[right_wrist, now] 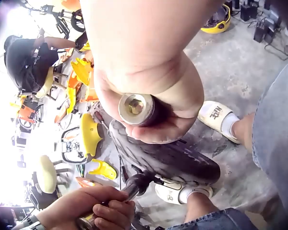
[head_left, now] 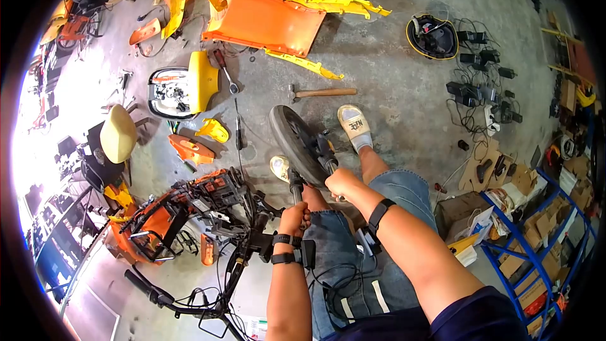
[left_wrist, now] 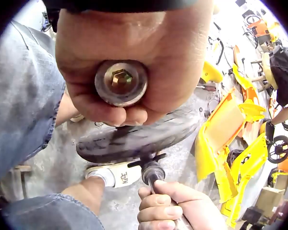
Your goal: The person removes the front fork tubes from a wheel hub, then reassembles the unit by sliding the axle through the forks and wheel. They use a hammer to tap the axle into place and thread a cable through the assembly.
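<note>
A small wheel (head_left: 285, 139) with a black treaded tire stands on the floor between the person's feet. Two metal fork tubes rise from either side of it toward the body. The left hand (head_left: 293, 220) grips the left fork tube (head_left: 297, 193), its fingers wrapped round the upper end. Around the right fork tube (head_left: 331, 165) curls the right hand (head_left: 345, 184). In the left wrist view a tube end (left_wrist: 121, 82) with a hexagonal recess shows inside the left palm. A similar tube end (right_wrist: 136, 109) shows in the right palm.
A partly stripped scooter with handlebars (head_left: 221, 306) stands close on the left. Ahead lie a wooden-handled hammer (head_left: 325, 93), a ratchet (head_left: 226, 69), a yellow-and-white part (head_left: 203, 82) and orange panels (head_left: 265, 22). Black adapters, a helmet (head_left: 432, 36) and a blue rack (head_left: 527, 256) are on the right.
</note>
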The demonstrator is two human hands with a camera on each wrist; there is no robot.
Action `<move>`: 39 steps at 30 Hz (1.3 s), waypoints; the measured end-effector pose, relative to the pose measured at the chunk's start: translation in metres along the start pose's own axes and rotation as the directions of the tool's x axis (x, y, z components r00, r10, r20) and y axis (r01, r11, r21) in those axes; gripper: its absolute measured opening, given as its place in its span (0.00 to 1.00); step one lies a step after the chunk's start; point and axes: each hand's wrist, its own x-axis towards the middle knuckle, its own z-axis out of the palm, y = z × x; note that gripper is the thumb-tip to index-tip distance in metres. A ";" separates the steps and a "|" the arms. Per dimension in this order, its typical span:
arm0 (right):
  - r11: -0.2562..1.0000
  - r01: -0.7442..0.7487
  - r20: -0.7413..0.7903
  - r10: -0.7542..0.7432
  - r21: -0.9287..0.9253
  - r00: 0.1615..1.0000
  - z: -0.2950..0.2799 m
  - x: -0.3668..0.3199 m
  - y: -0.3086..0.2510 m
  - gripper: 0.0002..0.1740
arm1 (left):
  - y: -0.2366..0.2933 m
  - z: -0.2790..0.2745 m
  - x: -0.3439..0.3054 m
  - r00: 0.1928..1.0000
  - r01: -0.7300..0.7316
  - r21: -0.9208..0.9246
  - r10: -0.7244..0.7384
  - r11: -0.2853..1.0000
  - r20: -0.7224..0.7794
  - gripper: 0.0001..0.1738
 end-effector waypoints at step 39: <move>0.989 -0.091 -0.004 0.092 0.112 0.996 0.004 0.005 0.001 0.14 | -0.002 -0.006 0.013 1.000 -0.011 -0.005 0.011 1.000 -0.005 0.08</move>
